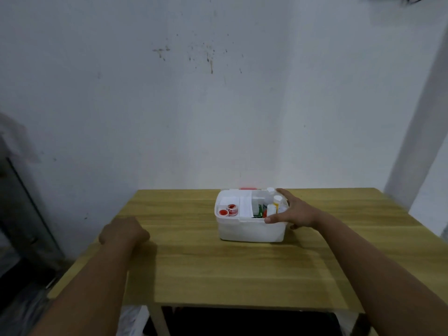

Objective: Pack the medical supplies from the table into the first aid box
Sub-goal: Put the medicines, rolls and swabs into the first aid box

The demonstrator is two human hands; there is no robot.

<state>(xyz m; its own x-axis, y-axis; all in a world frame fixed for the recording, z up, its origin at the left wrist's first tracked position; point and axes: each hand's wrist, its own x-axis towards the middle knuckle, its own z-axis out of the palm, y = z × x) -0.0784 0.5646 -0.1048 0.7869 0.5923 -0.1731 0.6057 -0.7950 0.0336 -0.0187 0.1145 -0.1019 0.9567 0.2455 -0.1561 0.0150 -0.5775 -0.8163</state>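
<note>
A white first aid box (251, 230) stands open on the wooden table (218, 267), right of centre near the back. Inside it lie two red tape rolls (228, 210) on the left, white packets (245, 206) in the middle, and white bottles (276, 202) on the right. My right hand (292, 212) rests against the box's right end, thumb on the front rim and fingers spread along the far side. My left hand (123, 231) lies on the table to the left, fingers curled under, holding nothing.
A red part (247, 188), perhaps the lid, shows behind the box. The table stands against a stained white wall (194, 93). A dark cabinet (21, 214) is off the table's left edge.
</note>
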